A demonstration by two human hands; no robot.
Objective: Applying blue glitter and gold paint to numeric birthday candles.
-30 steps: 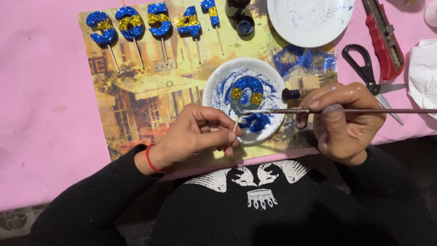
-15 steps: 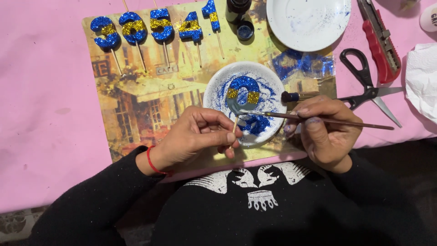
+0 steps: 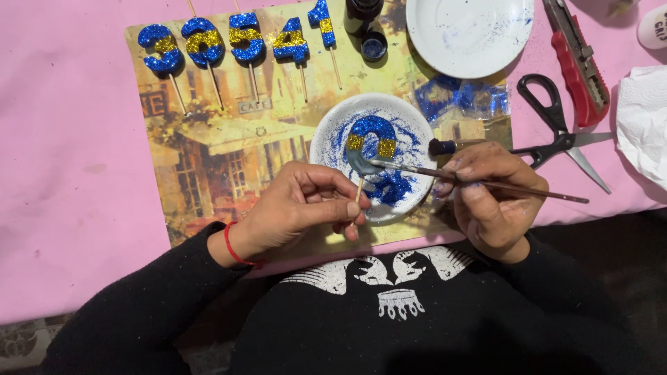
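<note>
Left hand (image 3: 306, 208), centre of frame, pinches a thin stick (image 3: 358, 191) carrying a glitter number (image 3: 370, 142), blue with gold band, bottom part bare grey, held over a small white dish (image 3: 332, 135) dusted with blue glitter. Right hand (image 3: 490, 198), just right of centre, grips a brush (image 3: 479, 179); its tip touches the number's grey part. Dish sits on a printed mat (image 3: 222, 153). Upper left on mat: row of five finished glitter numbers on sticks (image 3: 236, 42). Top centre: dark bottle (image 3: 361, 12), cap (image 3: 374, 47). Upper right: white plate (image 3: 470, 35), scissors (image 3: 556, 128), red cutter (image 3: 577, 66), tissue (image 3: 643, 121). Pink tabletop (image 3: 69, 173) beneath.
</note>
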